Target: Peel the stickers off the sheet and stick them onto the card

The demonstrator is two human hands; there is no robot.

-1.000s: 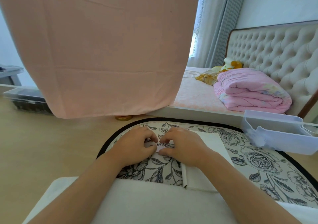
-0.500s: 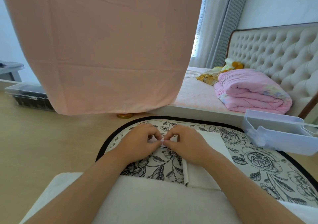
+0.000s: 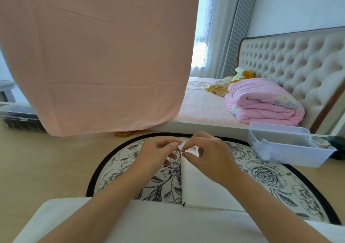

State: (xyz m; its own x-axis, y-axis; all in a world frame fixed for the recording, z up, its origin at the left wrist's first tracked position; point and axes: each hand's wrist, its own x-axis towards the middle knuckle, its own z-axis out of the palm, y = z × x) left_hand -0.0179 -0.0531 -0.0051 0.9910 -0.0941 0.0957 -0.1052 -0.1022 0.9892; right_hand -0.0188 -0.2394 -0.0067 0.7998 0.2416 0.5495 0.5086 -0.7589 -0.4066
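Observation:
A white card (image 3: 196, 186) lies on the flower-patterned mat (image 3: 261, 177) in front of me. My left hand (image 3: 155, 156) pinches a small clear sticker sheet (image 3: 179, 147) just above the mat. My right hand (image 3: 209, 156) meets it, thumb and forefinger pinching a small sticker (image 3: 183, 150) at the sheet's edge, over the card's far left corner. Most of the sheet is hidden by my fingers.
A pale plastic bin (image 3: 287, 149) stands at the right on the mat's edge. A pink cloth (image 3: 97, 56) hangs ahead on the left, with a gold lid (image 3: 124, 134) below it. A bed with a folded pink quilt (image 3: 261, 102) is behind. A white cushion (image 3: 149, 222) covers my lap.
Both hands have lifted slightly from the mat and moved a little apart, the fingertips now pinching the sheet and sticker over the card's corner.

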